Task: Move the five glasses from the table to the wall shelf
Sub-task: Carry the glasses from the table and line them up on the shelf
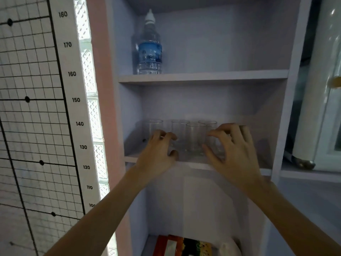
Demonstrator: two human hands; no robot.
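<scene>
Clear glasses (195, 137) grouped on middle shelf (193, 164), four or maybe five, hard to count behind fingers. Left hand (156, 154) and right hand (234, 150) just before them, grip released, grasping nothing. Task probably near finished.

Clear glasses (195, 138) upright, clustered on middle board of wall shelf (195, 164), toward left and centre. Four rims countable (a fifth possibly hidden behind hand).
</scene>
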